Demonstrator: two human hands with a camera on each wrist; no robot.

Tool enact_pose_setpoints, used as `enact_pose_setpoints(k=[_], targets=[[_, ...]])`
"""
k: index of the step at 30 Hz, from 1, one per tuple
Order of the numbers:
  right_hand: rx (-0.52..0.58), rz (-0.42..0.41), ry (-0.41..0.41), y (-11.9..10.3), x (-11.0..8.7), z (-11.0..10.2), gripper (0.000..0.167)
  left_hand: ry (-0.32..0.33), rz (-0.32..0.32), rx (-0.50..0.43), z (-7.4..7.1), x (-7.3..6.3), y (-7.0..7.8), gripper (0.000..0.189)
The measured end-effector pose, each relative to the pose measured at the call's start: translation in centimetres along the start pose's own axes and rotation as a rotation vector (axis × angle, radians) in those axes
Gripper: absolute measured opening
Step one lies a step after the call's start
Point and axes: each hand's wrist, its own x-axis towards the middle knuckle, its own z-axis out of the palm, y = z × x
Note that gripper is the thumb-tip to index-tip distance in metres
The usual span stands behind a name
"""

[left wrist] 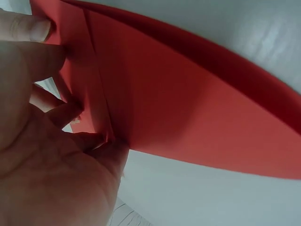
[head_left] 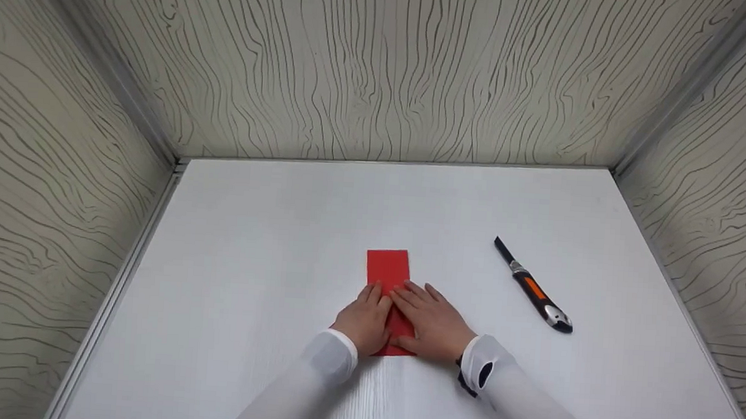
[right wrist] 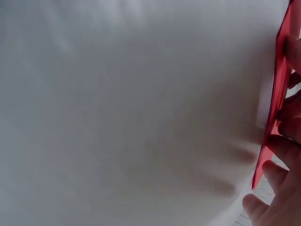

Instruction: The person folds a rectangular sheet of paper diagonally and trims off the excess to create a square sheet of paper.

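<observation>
A folded piece of red paper (head_left: 388,265) lies lengthwise on the white table, between and under both hands. My left hand (head_left: 364,324) rests on its left side, fingertips pressing along the fold. In the left wrist view, a wide loose flap of the red paper (left wrist: 188,94) bows up beside the fingers, with another layer behind it. My right hand (head_left: 438,323) lies on the paper's right side with fingers spread, its index fingertip close to the left hand's fingers. The right wrist view shows the paper's thin red edge (right wrist: 277,89) under the right fingers (right wrist: 284,148).
A utility knife (head_left: 533,290) with a black and orange handle lies to the right of the hands, its dark blade pointing away to the upper left. Wood-grain patterned panels (head_left: 381,74) enclose the white table (head_left: 249,228) at the back and sides.
</observation>
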Motion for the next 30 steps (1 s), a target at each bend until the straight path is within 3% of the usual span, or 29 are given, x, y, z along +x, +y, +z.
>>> enact_pose_setpoints(k=[5, 11, 17, 23, 30], targets=[[-0.01, -0.012, 0.008, 0.0, 0.2, 0.1, 0.083, 0.01, 0.006, -0.029, 0.0, -0.8, -0.6, 0.07], [-0.026, -0.009, -0.014, 0.0, 0.2, 0.1, 0.086, 0.008, 0.04, -0.054, 0.5, -3.6, -1.2, 0.079], [-0.003, 0.01, -0.023, 0.1, 0.1, -0.1, 0.09, -0.036, -0.001, -0.146, 0.7, -5.8, -1.3, 0.085], [0.071, 0.033, -0.014, -0.7, 0.3, -0.4, 0.091, -0.036, -0.003, -0.075, 1.2, -6.0, -1.1, 0.086], [0.051, -0.035, -0.03, -1.9, 1.1, -0.2, 0.083, -0.049, 0.0, -0.056, 1.0, -5.9, -1.1, 0.076]])
